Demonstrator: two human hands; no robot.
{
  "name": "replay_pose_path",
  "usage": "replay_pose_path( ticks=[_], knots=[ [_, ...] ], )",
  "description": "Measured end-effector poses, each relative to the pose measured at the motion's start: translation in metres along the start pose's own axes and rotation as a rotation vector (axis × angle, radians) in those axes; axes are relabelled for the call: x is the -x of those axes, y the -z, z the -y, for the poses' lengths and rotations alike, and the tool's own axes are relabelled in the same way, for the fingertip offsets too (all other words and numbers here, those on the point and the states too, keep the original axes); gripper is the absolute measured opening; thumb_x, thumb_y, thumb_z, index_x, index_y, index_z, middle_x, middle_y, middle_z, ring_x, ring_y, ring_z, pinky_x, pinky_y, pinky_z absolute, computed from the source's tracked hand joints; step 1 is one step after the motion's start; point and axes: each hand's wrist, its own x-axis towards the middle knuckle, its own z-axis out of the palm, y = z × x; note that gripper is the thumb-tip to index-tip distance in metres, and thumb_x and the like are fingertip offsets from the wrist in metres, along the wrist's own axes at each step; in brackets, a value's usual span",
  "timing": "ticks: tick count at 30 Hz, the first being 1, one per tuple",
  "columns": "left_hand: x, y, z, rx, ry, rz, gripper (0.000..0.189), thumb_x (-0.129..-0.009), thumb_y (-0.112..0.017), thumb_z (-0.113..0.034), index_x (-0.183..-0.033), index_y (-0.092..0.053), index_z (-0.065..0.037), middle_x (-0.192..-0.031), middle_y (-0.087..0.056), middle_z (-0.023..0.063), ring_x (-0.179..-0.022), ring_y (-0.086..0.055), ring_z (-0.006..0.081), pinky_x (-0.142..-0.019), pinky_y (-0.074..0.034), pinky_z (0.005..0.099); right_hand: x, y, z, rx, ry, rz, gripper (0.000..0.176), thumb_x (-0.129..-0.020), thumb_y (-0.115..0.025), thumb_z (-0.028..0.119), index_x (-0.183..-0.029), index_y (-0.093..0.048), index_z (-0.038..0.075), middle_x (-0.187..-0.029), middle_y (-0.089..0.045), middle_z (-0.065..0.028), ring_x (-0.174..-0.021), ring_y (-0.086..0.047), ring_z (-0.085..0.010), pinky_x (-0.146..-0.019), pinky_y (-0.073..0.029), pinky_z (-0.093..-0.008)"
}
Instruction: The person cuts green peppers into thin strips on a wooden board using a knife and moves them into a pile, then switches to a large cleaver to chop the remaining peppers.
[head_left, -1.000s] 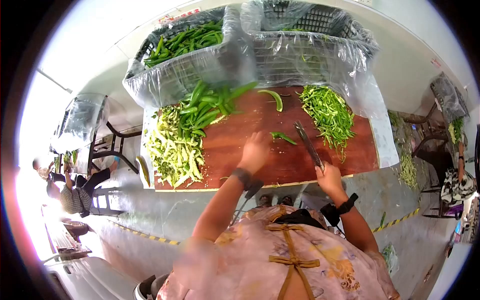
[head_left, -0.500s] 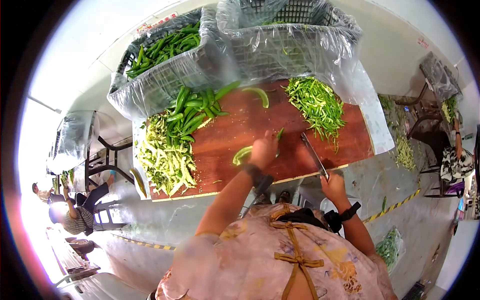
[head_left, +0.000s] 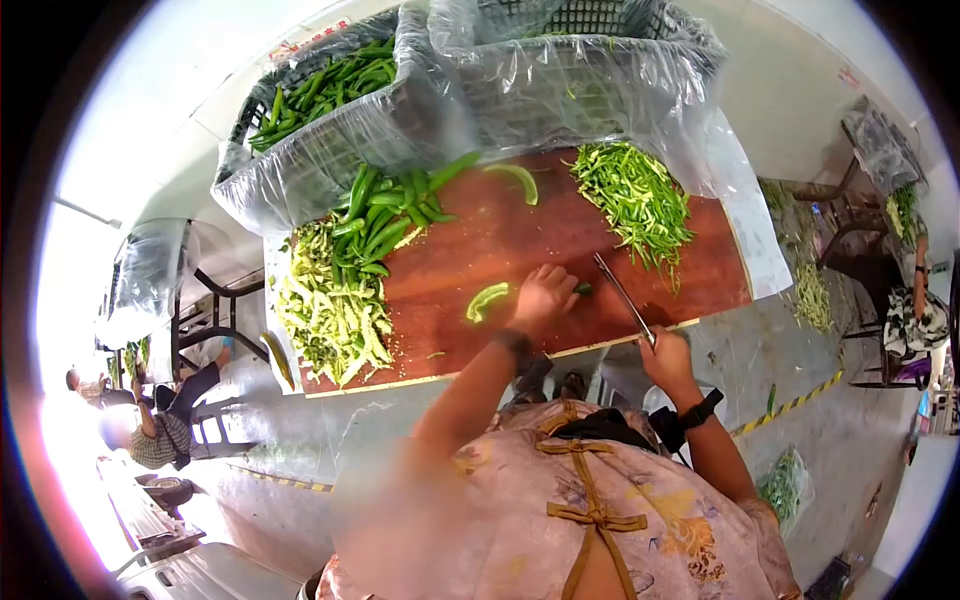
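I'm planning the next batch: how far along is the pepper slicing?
Done: a heap of strips on the board, and pale scraps at its left end. In hand: the left hand pins a pepper, the right hand holds the knife beside it. Left: a pile of whole peppers and a crate of more.

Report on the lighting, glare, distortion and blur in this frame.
Head view: strong fisheye bends the red-brown wooden chopping board and leaves black corners; daylight burns out the picture's left edge; glare sheens the clear plastic crate liner; the left hand and the right hand gripping the long knife look sharp; the near shoulder is blurred.
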Motion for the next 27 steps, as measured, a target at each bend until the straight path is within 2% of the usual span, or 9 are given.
replay_pose_path(
  ticks=[3, 8, 12, 14, 18, 20, 24, 26, 27],
  knots=[
    [-0.003, 0.0, -0.006, -0.022, 0.047, -0.003, 0.019, -0.07, -0.068, -0.015, -0.085, -0.056, -0.011, -0.086, -0.052, 0.0064, -0.089, -0.053, 0.0266, -0.077, -0.044, 0.0392, 0.001, 0.001, 0.002, 0.006, -0.005, 0.008, 0.025, -0.085, -0.056, 0.024, -0.092, -0.057, 0.0, -0.075, -0.062, -0.0244, -0.074, -0.06, -0.0429, -0.067, -0.046, -0.0516],
    [-0.001, 0.011, -0.005, -0.148, 0.092, 0.126, 0.025, -0.072, -0.067, -0.018, -0.096, -0.059, -0.011, -0.095, -0.056, 0.0066, -0.097, -0.052, 0.0268, -0.083, -0.042, 0.0415, 0.003, 0.002, 0.008, 0.005, -0.02, -0.025, 0.024, -0.084, -0.057, 0.023, -0.091, -0.058, 0.0, -0.075, -0.062, -0.0243, -0.073, -0.06, -0.0429, -0.068, -0.046, -0.0519],
    [-0.003, 0.01, 0.001, -0.172, 0.068, 0.099, 0.027, -0.076, -0.064, -0.018, -0.102, -0.059, -0.01, -0.099, -0.057, 0.0096, -0.092, -0.056, 0.0288, -0.077, -0.045, 0.04, 0.003, 0.006, 0.011, -0.001, -0.013, -0.02, 0.024, -0.084, -0.057, 0.023, -0.091, -0.058, -0.001, -0.075, -0.062, -0.0247, -0.073, -0.06, -0.0429, -0.067, -0.046, -0.0516],
    [-0.008, 0.015, -0.009, -0.086, 0.456, 0.219, 0.027, -0.08, -0.06, -0.019, -0.105, -0.056, -0.007, -0.099, -0.058, 0.0141, -0.083, -0.059, 0.0321, -0.068, -0.049, 0.0412, 0.003, 0.007, 0.012, -0.005, -0.015, -0.018, 0.024, -0.084, -0.056, 0.022, -0.091, -0.058, -0.001, -0.074, -0.062, -0.0252, -0.073, -0.06, -0.043, -0.067, -0.046, -0.0515],
    [0.002, -0.009, 0.007, -0.107, 0.346, 0.133, 0.032, -0.082, -0.057, -0.016, -0.112, -0.054, -0.006, -0.1, -0.058, 0.0185, -0.077, -0.061, 0.0351, -0.064, -0.051, 0.0443, 0.002, 0.005, 0.01, -0.002, -0.014, -0.015, 0.024, -0.085, -0.056, 0.022, -0.091, -0.058, -0.001, -0.074, -0.062, -0.0253, -0.072, -0.06, -0.0431, -0.066, -0.046, -0.0514],
    [0.004, -0.011, 0.004, -0.089, 0.312, 0.215, 0.034, -0.081, -0.056, -0.013, -0.115, -0.056, -0.009, -0.105, -0.058, 0.0179, -0.083, -0.061, 0.0372, -0.07, -0.052, 0.0464, 0.003, 0.005, 0.01, -0.017, 0.003, -0.025, 0.024, -0.085, -0.056, 0.022, -0.091, -0.058, -0.001, -0.074, -0.062, -0.0251, -0.072, -0.06, -0.043, -0.066, -0.046, -0.0515],
    [-0.001, 0.008, -0.011, 0.081, 0.324, 0.196, 0.034, -0.078, -0.056, -0.009, -0.112, -0.06, -0.011, -0.112, -0.057, 0.0161, -0.09, -0.061, 0.0365, -0.073, -0.052, 0.0436, 0.003, 0.002, 0.007, -0.012, 0.004, -0.03, 0.024, -0.085, -0.055, 0.022, -0.092, -0.059, -0.001, -0.074, -0.062, -0.0249, -0.072, -0.06, -0.0431, -0.066, -0.047, -0.0511],
    [-0.006, 0.024, -0.019, 0.026, 0.227, 0.195, 0.03, -0.074, -0.058, -0.009, -0.104, -0.064, -0.011, -0.115, -0.056, 0.0131, -0.102, -0.058, 0.0332, -0.082, -0.05, 0.0422, 0.002, -0.001, 0.003, -0.016, -0.003, -0.024, 0.025, -0.085, -0.056, 0.022, -0.094, -0.059, -0.001, -0.075, -0.062, -0.0248, -0.073, -0.06, -0.0434, -0.067, -0.047, -0.0509],
    [-0.007, 0.025, -0.016, 0.025, 0.226, 0.197, 0.03, -0.074, -0.058, -0.009, -0.104, -0.064, -0.011, -0.115, -0.056, 0.0131, -0.102, -0.058, 0.0332, -0.082, -0.05, 0.0422, 0.002, 0.0, 0.005, -0.017, -0.004, -0.024, 0.025, -0.085, -0.056, 0.022, -0.094, -0.059, -0.001, -0.075, -0.062, -0.0248, -0.073, -0.06, -0.0434, -0.067, -0.047, -0.0509]
  ],
)
